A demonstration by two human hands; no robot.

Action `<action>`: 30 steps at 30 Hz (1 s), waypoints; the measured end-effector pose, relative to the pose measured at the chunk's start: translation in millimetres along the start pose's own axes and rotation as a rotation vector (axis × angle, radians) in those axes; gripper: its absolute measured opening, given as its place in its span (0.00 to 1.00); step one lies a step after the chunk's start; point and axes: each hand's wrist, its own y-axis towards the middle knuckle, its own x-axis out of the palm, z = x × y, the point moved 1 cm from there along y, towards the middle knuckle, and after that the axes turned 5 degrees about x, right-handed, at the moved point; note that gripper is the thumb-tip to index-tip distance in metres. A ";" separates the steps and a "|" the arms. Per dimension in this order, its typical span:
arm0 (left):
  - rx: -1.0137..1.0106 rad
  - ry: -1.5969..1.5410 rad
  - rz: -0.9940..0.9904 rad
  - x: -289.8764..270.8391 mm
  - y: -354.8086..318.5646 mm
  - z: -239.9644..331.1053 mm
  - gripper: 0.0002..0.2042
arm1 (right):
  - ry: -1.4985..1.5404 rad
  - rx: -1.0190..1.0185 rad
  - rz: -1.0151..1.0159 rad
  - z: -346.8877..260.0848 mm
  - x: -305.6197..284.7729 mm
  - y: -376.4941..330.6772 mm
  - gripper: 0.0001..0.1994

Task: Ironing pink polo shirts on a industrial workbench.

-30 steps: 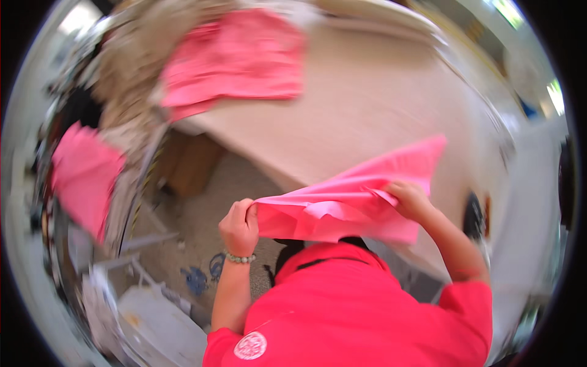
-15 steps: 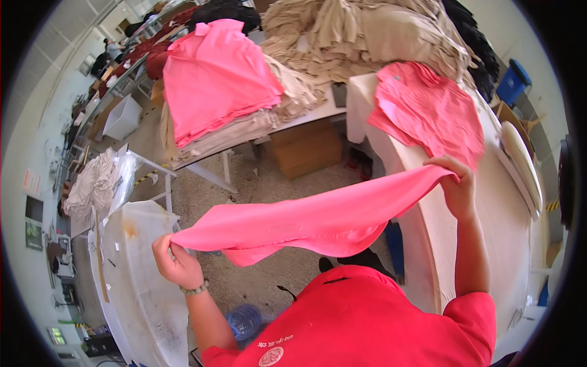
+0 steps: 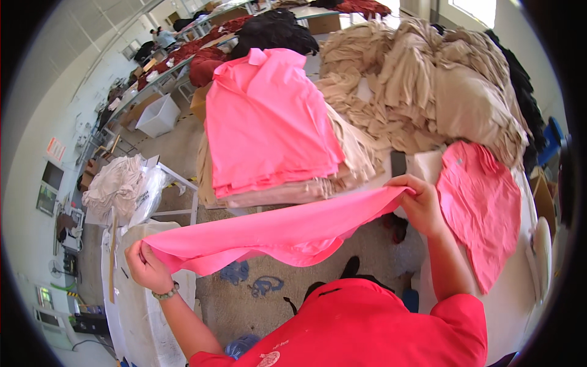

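1. In the head view, we hold a pink cloth (image 3: 275, 235) stretched between our hands, its lower edge sagging in loose folds above the floor (image 3: 367, 263).
2. Our hands are wide apart: the left hand (image 3: 150, 269) is clamped on one end of the cloth, the right hand (image 3: 420, 205) pinches the other, slightly higher end.
3. Below the cloth we have open floor between two pale surfaces, the left board (image 3: 153, 306) and the right worktop (image 3: 477, 312); our left hand appears over the board's far part, our right beside the worktop's inner edge.
4. Ahead, a pink pile (image 3: 269, 122) reaches nearly to the table's front edge, lying on a beige stack (image 3: 287, 194), so little bare tabletop shows there.
5. A large beige heap (image 3: 422, 79) crowds the far right, and a crumpled pink garment (image 3: 480, 208) covers much of the right worktop.
6. Low down, blue scraps (image 3: 268, 285) and a clear blue bottle (image 3: 241, 345) lie on the floor near us; farther off at left stands a white bin (image 3: 158, 116).
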 end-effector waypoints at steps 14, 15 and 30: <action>0.376 -0.001 -0.085 333.2 204.1 -112.7 0.13 | 0.004 -0.043 0.059 -34.1 32.1 342.3 0.14; 0.401 -0.012 -0.089 389.2 223.9 -129.9 0.14 | -0.058 -0.052 0.057 -26.5 33.0 388.6 0.15; 0.418 -0.457 -0.472 653.0 188.8 -8.5 0.25 | -0.847 -0.003 0.331 112.1 119.6 490.8 0.28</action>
